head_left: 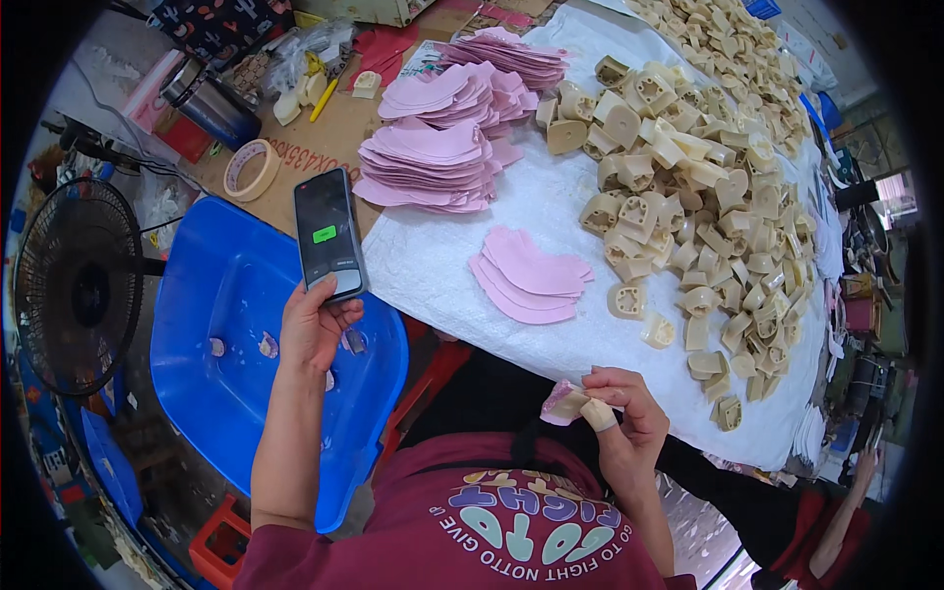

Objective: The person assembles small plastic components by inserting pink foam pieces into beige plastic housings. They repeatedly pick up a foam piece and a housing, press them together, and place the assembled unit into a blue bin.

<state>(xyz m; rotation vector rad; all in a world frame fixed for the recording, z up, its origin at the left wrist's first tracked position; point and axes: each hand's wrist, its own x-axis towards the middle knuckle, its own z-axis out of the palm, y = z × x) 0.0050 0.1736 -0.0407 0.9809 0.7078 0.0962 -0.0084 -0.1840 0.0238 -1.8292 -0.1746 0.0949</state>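
My left hand [313,332] is closed round a smartphone [323,208], held upright over the near edge of the blue tub, its dark screen showing a green box. My right hand [631,425], its thumb tip wrapped in a pale cover, pinches a small cream heel block with a pink piece [562,403] on it, in front of the table edge. Between the hands, several curved pink cut pieces [531,275] lie fanned on the white cloth [423,261]. Beyond them stand thick stacks of the same pink pieces [428,162].
A large heap of cream heel blocks [688,197] covers the table's right side. At left are a blue tub [206,295] with a few small pieces inside, a black fan [84,285], a tape roll [249,169] and a steel tumbler [202,98]. Another person's arm [844,521] shows at lower right.
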